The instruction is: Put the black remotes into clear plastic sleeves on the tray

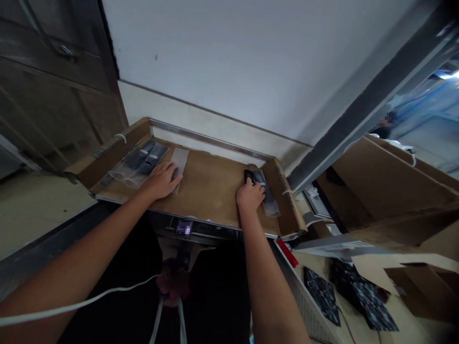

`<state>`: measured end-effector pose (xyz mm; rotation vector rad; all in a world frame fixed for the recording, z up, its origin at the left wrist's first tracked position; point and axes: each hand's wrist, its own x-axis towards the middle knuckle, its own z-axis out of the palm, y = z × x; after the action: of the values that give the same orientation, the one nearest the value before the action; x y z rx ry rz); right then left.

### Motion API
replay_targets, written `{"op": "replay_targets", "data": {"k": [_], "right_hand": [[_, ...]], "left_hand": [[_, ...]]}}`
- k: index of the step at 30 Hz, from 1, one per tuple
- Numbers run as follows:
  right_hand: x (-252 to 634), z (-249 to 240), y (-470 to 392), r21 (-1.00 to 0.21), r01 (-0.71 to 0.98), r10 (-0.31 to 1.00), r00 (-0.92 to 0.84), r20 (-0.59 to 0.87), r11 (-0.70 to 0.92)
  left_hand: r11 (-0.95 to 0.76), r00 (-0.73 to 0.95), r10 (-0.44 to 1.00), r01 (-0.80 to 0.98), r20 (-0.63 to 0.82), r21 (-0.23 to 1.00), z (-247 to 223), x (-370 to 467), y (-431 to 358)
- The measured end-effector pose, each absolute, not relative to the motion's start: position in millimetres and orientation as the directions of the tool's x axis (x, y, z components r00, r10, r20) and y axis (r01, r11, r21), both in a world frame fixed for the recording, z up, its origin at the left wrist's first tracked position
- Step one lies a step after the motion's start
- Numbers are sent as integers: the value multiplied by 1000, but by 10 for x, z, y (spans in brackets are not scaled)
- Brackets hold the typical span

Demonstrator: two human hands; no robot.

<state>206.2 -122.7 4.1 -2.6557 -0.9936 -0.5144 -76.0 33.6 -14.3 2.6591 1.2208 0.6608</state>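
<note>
My left hand (161, 180) lies at the left half of a cardboard-lined tray (211, 186), palm down, with its thumb apart from its fingers. Under and beside its fingertips is a flat translucent plastic sleeve (180, 158). Several dark pieces in clear plastic sleeves (143, 155) lie just left of that hand. At the tray's right side, my right hand (250, 195) has its fingers closed on a small black object (248, 176), whose kind I cannot make out. Touching that hand's right side is another dark piece in a clear sleeve (269, 203).
Raised cardboard walls (285, 198) flank the tray, and a white wall panel (215, 62) rises behind it. A large cardboard box (398, 181) stands to the right. Dark patterned bags (366, 301) lie on the floor. A white cable (89, 301) crosses my left forearm.
</note>
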Motion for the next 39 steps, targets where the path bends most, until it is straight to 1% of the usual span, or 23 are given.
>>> {"op": "replay_targets", "data": {"k": [4,8,12,18,23,34,39], "right_hand": [[2039,44,-1222,-100,682,588,687,427,-725],[2015,65,-1231,-111,688,569,670,476,-717],[2005,88,-1246,-105,705,567,642,516,-702],[2004,69,-1274,-132,710,577,653,490,-692],[2009,41,-1279,-140,723,586,645,491,-677],[2047,57,-1301,-276,712,572,691,442,-646],[2038,79,-1297,-287,691,557,712,427,-663]], "left_hand": [[-655,573,754,694,321,300,-150,-765,336],[-660,566,748,690,346,298,-148,-765,324],[-656,563,752,685,342,315,-130,-762,309],[-661,567,750,660,341,357,-105,-764,308],[-685,590,728,653,350,324,-106,-769,302],[-680,597,733,648,326,344,-96,-769,269],[-682,604,731,654,317,327,-30,-705,226]]}}
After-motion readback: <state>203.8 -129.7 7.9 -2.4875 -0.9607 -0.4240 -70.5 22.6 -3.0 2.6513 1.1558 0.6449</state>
